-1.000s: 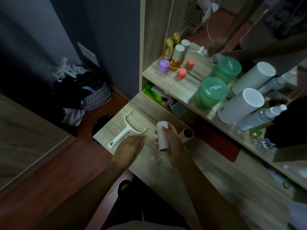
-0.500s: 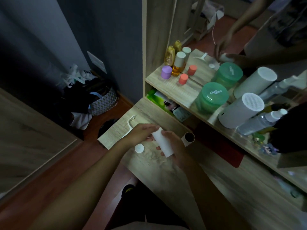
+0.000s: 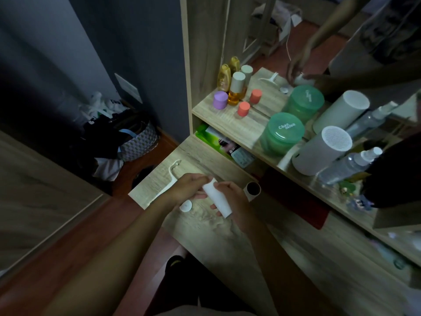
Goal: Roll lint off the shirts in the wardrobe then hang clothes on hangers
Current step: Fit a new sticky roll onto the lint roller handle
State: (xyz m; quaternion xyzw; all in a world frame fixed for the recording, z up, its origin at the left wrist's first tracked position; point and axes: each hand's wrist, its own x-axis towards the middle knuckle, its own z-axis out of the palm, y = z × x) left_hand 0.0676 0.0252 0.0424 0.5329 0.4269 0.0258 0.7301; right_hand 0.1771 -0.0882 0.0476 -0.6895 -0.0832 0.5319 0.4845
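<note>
Two hands meet over a wooden desk (image 3: 218, 236) in a dim room, both on a white lint-roller refill roll (image 3: 217, 200). The right hand (image 3: 237, 205) cradles the roll from beneath, fingers curled round its lower half, while the left hand (image 3: 189, 190) pinches the roll's upper end with fingers drawn narrow. The roll is tilted and held just above the desk. A white lint-roller handle (image 3: 169, 179) lies flat on the desk, partly hidden behind the left hand, and a small white round cap (image 3: 186, 205) rests on the desk just below that hand. A cardboard tube (image 3: 252, 189) with its dark open end facing the camera sits on the desk just beside the right hand. Behind, a shelf (image 3: 230, 126) backed by a mirror carries an amber bottle (image 3: 235, 92), a purple-capped jar (image 3: 220, 100), a green lidded tub (image 3: 283, 133), a white cylinder (image 3: 323, 153) and a clear spray bottle (image 3: 350, 164). On the floor to the left, a patterned basket (image 3: 139, 144) stands heaped with dark clothes.
</note>
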